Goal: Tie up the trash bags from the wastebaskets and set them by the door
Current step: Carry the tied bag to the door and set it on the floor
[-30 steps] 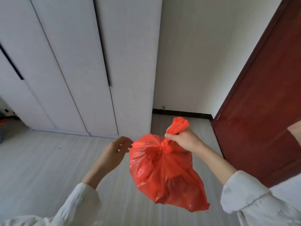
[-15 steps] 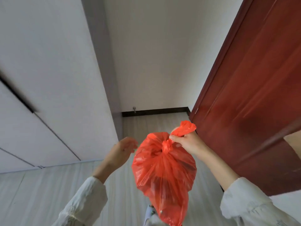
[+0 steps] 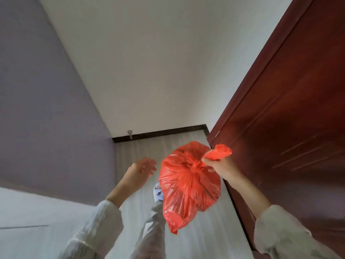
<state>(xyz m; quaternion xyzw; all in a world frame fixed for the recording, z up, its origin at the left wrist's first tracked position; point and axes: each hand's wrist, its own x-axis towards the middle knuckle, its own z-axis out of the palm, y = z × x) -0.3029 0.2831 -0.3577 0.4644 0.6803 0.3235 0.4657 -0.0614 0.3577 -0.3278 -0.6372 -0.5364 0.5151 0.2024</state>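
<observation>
A knotted red trash bag (image 3: 188, 186) hangs in the air in front of me. My right hand (image 3: 221, 168) is shut on the bag's twisted top just past the knot, and a tuft of red plastic sticks out above my fingers. My left hand (image 3: 140, 170) hovers to the left of the bag, fingers loosely apart, holding nothing and not touching it. The dark red wooden door (image 3: 291, 128) stands right beside the bag on the right.
A narrow strip of pale wood floor (image 3: 201, 238) runs ahead to a white wall with a dark baseboard (image 3: 160, 133) and a small door stop (image 3: 130, 134). A wardrobe side (image 3: 46, 118) closes the left. My leg and slipper (image 3: 156, 195) show under the bag.
The view has turned right and moved into the gap between wardrobe and door. The bag, still in my right hand, has moved closer to the door. My left hand stays off it.
</observation>
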